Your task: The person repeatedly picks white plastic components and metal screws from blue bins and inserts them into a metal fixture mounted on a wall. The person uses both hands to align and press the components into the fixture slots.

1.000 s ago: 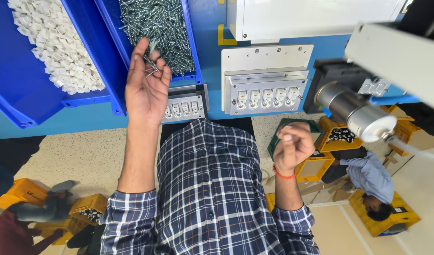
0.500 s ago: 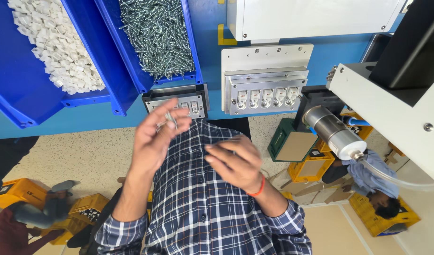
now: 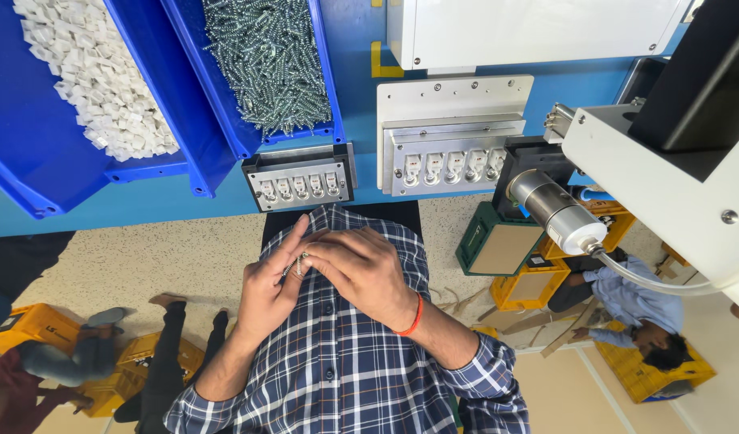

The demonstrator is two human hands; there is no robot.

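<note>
My left hand (image 3: 269, 289) is cupped in front of my checked shirt and holds a few silver screws (image 3: 298, 265). My right hand (image 3: 361, 269), with an orange band at the wrist, lies over the left palm with its fingertips on those screws. Just above the hands sits a small dark fixture (image 3: 299, 181) with a row of white parts. Beside that fixture is a larger grey metal fixture (image 3: 448, 157) with another row of parts. A blue bin of silver screws (image 3: 269, 64) hangs above the dark fixture.
A second blue bin (image 3: 88, 80) holds white plastic pieces at the upper left. A white machine arm with a steel cylinder (image 3: 558, 213) reaches in from the right. Yellow crates (image 3: 32, 325) and other people are on the floor at both sides.
My left hand came down from the screw bin with screws in it to chest level. My right hand opened from a fist and moved over onto the left palm.
</note>
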